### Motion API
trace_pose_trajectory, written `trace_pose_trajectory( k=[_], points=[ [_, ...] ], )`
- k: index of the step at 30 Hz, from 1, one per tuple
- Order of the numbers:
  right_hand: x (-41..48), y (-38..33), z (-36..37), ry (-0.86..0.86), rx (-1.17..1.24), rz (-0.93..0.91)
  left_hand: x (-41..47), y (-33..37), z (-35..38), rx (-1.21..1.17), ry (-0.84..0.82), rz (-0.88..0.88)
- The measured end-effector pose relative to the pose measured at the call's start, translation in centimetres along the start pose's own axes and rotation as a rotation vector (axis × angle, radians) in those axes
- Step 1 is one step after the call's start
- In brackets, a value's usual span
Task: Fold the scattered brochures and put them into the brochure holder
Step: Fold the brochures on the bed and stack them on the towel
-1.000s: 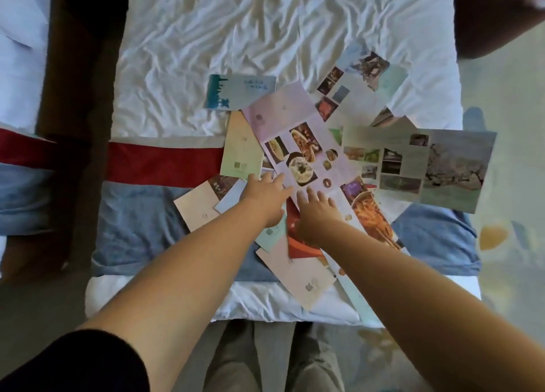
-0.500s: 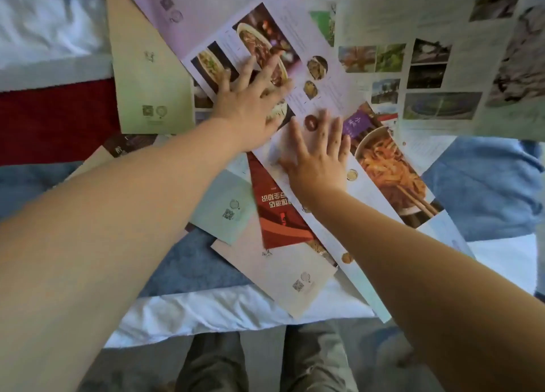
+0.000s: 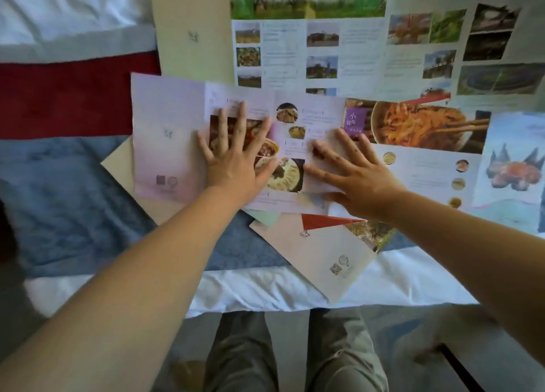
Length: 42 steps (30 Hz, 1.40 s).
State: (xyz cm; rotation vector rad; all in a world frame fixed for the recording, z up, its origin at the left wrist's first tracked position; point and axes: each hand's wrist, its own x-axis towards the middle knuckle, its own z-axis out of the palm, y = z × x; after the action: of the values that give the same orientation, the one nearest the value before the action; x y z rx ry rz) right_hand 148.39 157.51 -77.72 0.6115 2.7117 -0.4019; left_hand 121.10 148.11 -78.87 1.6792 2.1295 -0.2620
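left hand (image 3: 236, 158) – fingers spread, flat on the food brochure (image 3: 168, 111) | right hand (image 3: 359, 182) – spread too, pressing the next panel | brochure: unfolded pale-lilac paper, creased into panels, lying over other leaflets on the bed's soft blue runner (image 3: 73, 199) | folded cream leaflet (image 3: 318, 253) just below it
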Motion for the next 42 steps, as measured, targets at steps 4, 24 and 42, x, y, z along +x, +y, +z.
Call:
trace_pose_trajectory(
  k=[4, 24, 42],
  points=[
    [0.6, -3.0, 0.0, -0.085, 0.014, -0.013, -4.8, -1.1, 2.6, -0.084, -0.049, -0.141],
    [4.4, -13.6, 2.1, 0.013, 0.153, 0.339, -13.6, -9.9, 4.5, -0.309, 0.067, -0.438],
    [5.7, -14.1, 1.3, 0.118, 0.298, 0.318, -13.1, -2.8, 1.4, -0.678, 0.153, -0.255]
  ],
)
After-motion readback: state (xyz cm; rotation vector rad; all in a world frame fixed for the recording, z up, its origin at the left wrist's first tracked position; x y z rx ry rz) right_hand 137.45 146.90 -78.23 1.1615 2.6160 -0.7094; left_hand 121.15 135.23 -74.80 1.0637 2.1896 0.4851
